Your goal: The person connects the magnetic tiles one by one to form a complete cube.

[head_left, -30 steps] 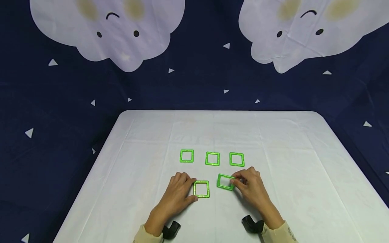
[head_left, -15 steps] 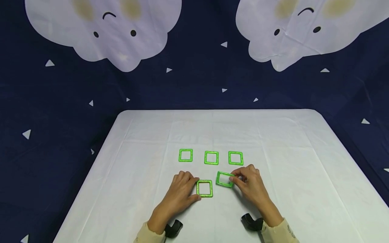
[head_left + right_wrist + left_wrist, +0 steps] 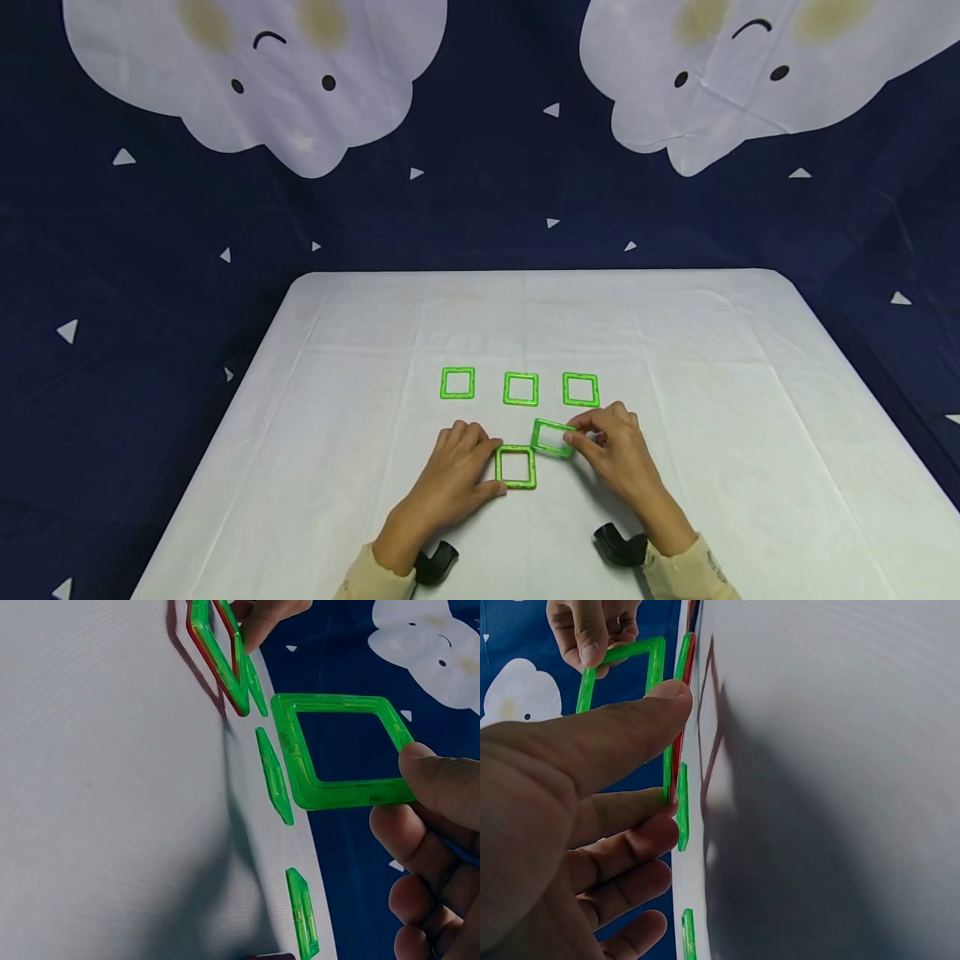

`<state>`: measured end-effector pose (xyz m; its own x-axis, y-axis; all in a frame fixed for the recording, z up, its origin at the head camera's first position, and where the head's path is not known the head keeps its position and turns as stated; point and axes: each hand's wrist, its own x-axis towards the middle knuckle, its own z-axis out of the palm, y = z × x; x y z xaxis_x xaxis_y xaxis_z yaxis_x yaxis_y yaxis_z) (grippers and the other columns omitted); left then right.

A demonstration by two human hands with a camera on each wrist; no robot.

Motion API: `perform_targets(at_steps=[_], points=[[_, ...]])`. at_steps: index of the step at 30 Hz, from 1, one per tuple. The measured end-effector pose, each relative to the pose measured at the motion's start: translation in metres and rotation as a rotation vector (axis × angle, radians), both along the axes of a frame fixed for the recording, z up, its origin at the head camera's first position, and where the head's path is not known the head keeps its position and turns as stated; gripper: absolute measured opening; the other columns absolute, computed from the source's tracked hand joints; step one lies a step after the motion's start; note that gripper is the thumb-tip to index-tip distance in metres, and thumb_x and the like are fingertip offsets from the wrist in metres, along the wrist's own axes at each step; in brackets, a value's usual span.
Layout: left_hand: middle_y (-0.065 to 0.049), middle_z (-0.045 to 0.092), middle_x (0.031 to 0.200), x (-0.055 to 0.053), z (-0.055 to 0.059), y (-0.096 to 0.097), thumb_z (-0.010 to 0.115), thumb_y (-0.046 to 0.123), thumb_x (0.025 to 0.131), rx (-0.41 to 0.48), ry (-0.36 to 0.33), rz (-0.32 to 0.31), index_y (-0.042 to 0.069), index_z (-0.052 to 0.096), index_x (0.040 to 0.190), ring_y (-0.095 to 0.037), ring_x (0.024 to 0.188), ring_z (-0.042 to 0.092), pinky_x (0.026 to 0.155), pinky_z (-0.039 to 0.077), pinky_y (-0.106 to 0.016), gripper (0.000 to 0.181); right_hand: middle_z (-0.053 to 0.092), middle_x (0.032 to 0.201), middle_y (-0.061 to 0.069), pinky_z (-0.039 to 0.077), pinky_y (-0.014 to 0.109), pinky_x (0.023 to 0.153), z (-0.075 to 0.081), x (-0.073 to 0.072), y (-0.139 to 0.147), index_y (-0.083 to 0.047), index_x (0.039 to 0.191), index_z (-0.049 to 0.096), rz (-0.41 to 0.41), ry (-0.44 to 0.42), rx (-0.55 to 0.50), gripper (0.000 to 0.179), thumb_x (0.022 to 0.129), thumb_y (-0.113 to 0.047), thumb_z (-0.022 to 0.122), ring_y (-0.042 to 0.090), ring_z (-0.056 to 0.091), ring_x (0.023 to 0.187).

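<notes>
My left hand pinches a square open-frame magnetic tile between thumb and index finger at its left side. That piece is green on top with a red layer beneath, seen edge-on in the left wrist view; its shadow falls on the cloth. With thumb and fingers, my right hand grips a green square magnetic tile by its right edge, tilted. In the head view its lower left corner overlaps or meets the left piece's upper right corner; whether they touch, I cannot tell.
Three more green square tiles lie in a row beyond the hands: a left one, a middle one and a right one. A white cloth covers the table. Behind hangs a dark blue curtain with clouds.
My left hand has moved right with its green-and-red tile, narrowing the gap to the other tile. My right hand has shifted slightly up and left, still gripping its tile.
</notes>
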<state>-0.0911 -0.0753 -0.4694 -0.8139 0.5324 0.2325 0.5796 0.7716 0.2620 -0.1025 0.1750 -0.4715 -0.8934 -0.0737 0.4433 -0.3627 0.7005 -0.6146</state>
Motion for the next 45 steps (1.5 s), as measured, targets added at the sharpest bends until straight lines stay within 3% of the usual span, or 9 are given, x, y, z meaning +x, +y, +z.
perform_targets(at_steps=[6, 12, 18, 29, 35, 45], points=[[0.003, 0.052, 0.095, -0.002, 0.003, 0.005, 0.076, 0.045, 0.071, 0.012, 0.041, -0.010, 0.012, 0.065, 0.113, -0.014, 0.093, 0.041, 0.086, 0.034, -0.034, 0.054, 0.056, 0.072, -0.010, 0.031, 0.022, 0.068, 0.005, -0.003, 0.000, -0.020, 0.080, 0.071, -0.005, -0.002, 0.017, 0.017, 0.069, -0.012, 0.082, 0.009, 0.041, 0.071], [0.004, 0.052, 0.094, -0.001, 0.002, 0.013, 0.076, 0.047, 0.072, -0.022, 0.022, -0.019, 0.013, 0.065, 0.115, -0.014, 0.093, 0.042, 0.086, 0.034, -0.033, 0.056, 0.061, 0.074, -0.010, 0.036, 0.023, 0.067, 0.009, -0.006, -0.002, -0.019, 0.082, 0.071, 0.010, 0.006, 0.018, 0.017, 0.070, -0.012, 0.081, 0.007, 0.042, 0.074], [0.005, 0.051, 0.094, 0.000, -0.001, 0.018, 0.076, 0.047, 0.071, -0.057, -0.001, -0.018, 0.013, 0.065, 0.116, -0.012, 0.092, 0.041, 0.087, 0.034, -0.032, 0.057, 0.066, 0.074, -0.008, 0.030, 0.024, 0.069, 0.011, -0.009, -0.007, -0.017, 0.082, 0.070, 0.053, 0.051, 0.015, 0.017, 0.070, -0.013, 0.081, 0.012, 0.044, 0.072], [0.005, 0.051, 0.095, 0.001, -0.002, 0.018, 0.078, 0.048, 0.069, -0.139, 0.061, -0.003, 0.015, 0.064, 0.116, -0.013, 0.091, 0.041, 0.086, 0.034, -0.032, 0.059, 0.067, 0.073, -0.007, 0.028, 0.026, 0.071, 0.010, -0.010, -0.014, -0.017, 0.080, 0.069, 0.081, 0.065, 0.026, 0.017, 0.069, -0.013, 0.081, 0.010, 0.045, 0.073], [0.005, 0.050, 0.092, 0.004, -0.002, 0.016, 0.078, 0.047, 0.069, -0.121, 0.064, 0.000, 0.016, 0.065, 0.113, -0.013, 0.090, 0.040, 0.086, 0.034, -0.032, 0.056, 0.064, 0.074, -0.011, 0.030, 0.026, 0.070, 0.009, -0.008, -0.018, -0.020, 0.079, 0.069, 0.053, 0.023, 0.043, 0.016, 0.070, -0.015, 0.081, 0.005, 0.042, 0.076], [0.003, 0.053, 0.094, 0.007, -0.004, 0.014, 0.077, 0.049, 0.069, -0.129, 0.076, 0.017, 0.015, 0.066, 0.110, -0.015, 0.092, 0.043, 0.085, 0.035, -0.034, 0.054, 0.067, 0.072, -0.010, 0.027, 0.024, 0.070, 0.003, -0.008, -0.020, -0.018, 0.079, 0.069, 0.108, 0.100, 0.048, 0.017, 0.068, -0.014, 0.082, 0.012, 0.045, 0.070]])
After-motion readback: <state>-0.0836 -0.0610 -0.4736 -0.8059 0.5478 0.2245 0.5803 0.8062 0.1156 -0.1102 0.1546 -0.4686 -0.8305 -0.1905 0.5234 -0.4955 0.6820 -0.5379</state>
